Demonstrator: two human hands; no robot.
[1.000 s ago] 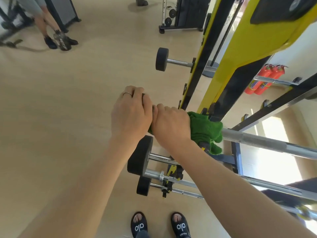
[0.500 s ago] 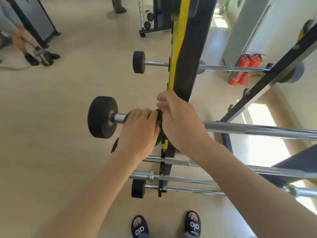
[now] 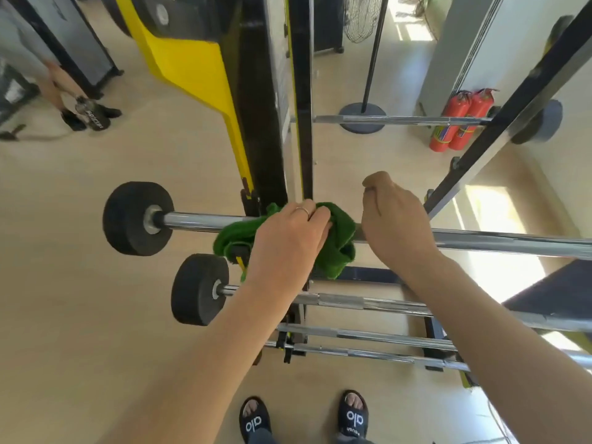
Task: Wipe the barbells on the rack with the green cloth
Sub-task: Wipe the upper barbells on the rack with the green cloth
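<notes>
Fingers of the left hand [image 3: 288, 233] gripped the green cloth [image 3: 339, 238] bunched round the top barbell [image 3: 198, 221] at the rack upright [image 3: 272, 123]; the right hand [image 3: 397, 225] curled over the bar just beside it.

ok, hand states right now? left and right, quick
Left hand: closed, gripping the green cloth around the barbell.
Right hand: fingers curled over the same barbell, beside the cloth; it appears to hold the bar.
</notes>
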